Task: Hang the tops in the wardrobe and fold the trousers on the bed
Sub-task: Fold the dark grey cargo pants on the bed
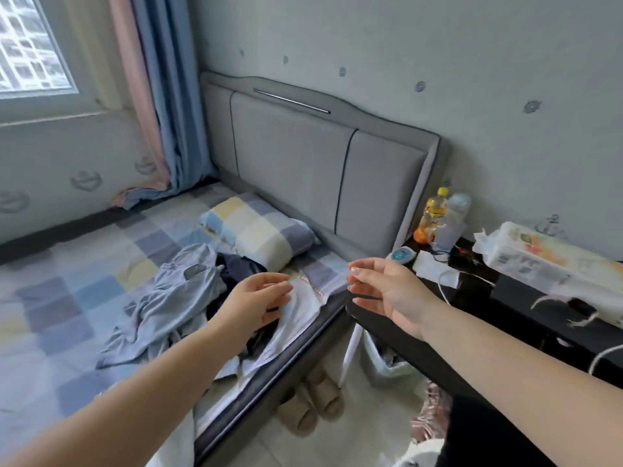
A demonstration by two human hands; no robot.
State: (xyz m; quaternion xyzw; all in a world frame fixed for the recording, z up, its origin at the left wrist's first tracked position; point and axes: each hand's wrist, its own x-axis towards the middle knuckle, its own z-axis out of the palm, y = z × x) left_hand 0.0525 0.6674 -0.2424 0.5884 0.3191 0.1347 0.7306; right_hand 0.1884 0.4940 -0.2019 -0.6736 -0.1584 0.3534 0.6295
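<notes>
A heap of clothes lies on the bed [50, 298] near its right edge: a crumpled light blue garment [161, 298], a dark navy garment [236, 264] behind it, and a white garment [303, 305] with a printed strip draped over the edge. My left hand [259, 298] hovers above the white garment with relaxed fingers and holds nothing. My right hand [381, 288] hangs in the air above the gap between the bed and the black table, fingers loosely curled and empty. No wardrobe is in view.
A checked pillow [259, 234] lies against the grey headboard [303, 163]. To the right stands a black table [505, 291] with bottles [435, 210], a tissue pack [546, 261] and cables. Beige slippers [310, 399] and a bin [381, 358] sit on the floor beside the bed.
</notes>
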